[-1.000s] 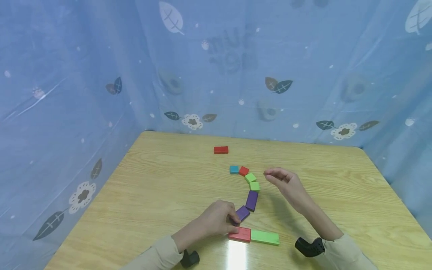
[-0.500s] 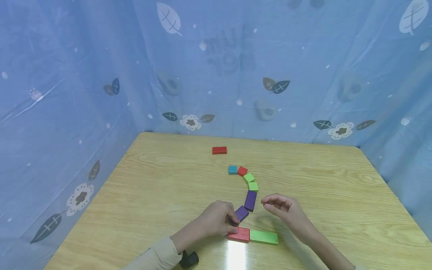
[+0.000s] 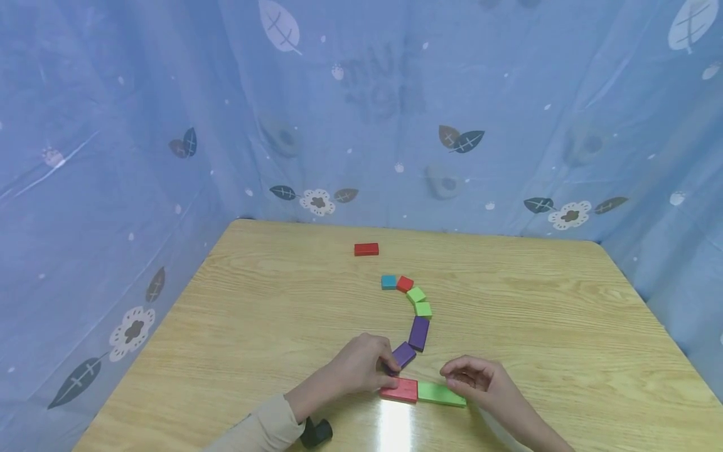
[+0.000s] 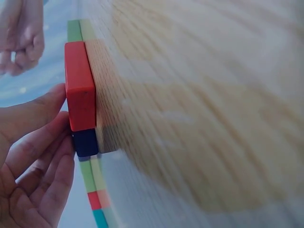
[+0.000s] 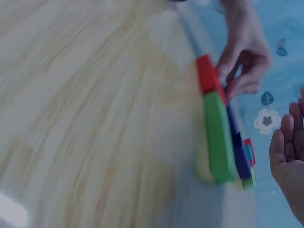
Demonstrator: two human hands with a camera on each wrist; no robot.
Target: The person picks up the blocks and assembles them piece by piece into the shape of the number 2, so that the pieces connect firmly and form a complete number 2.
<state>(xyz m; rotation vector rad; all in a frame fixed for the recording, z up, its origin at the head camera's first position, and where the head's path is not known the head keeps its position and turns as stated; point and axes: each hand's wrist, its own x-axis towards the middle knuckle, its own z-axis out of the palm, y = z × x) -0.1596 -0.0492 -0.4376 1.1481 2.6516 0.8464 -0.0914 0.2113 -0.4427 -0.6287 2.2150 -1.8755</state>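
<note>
My left hand [image 3: 358,365] rests at the near end of a curved row of blocks. Its thumb touches the red block [image 3: 408,391] and its index fingertip meets the near purple block [image 3: 404,353]. A long light green block [image 3: 433,393] lies end to end with the red one. Over the right end of that green block hovers my right hand [image 3: 490,390], fingers loosely bent and nothing between them. In the right wrist view its fingers [image 5: 288,140] stand apart from the green block. A second purple block [image 3: 419,333] continues the curve.
Beyond the purple blocks, the curve runs on through two small light green blocks [image 3: 419,302], a small red block [image 3: 405,284] and a blue block [image 3: 388,282]. A separate red block [image 3: 366,249] lies farther back on the wooden table [image 3: 254,301]. A blue patterned curtain [image 3: 350,113] surrounds the table.
My right hand has come down and nearer, from beside the small green blocks to above the long green block. My left hand and the blocks stay put.
</note>
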